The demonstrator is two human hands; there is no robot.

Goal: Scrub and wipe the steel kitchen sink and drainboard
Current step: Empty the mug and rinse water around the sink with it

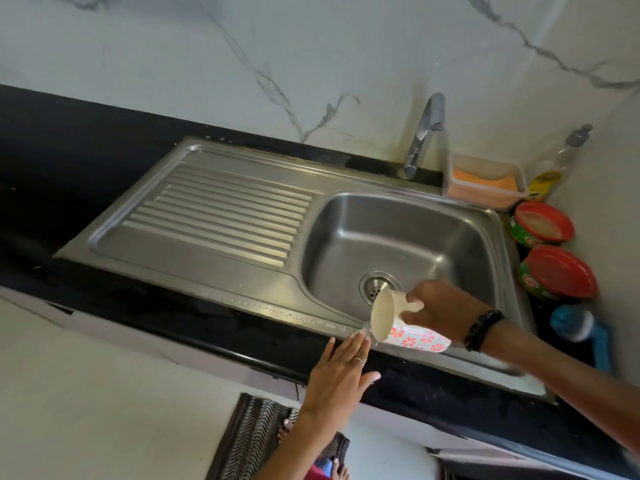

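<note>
Head view: right hand [440, 311] grips tipped mug [408, 325], mouth leftward; left hand [337, 372] fingers straight.

light: soft, even daylight, moderately bright | glare: you get pale sheen on the drainboard [221, 209] ridges and sink [398, 237] basin walls | shadows: faint, diffuse | blur: right forearm smeared at lower right edge (motion) | distortion: wide-angle bend, countertop [52, 150] edge tilts and curves
</note>
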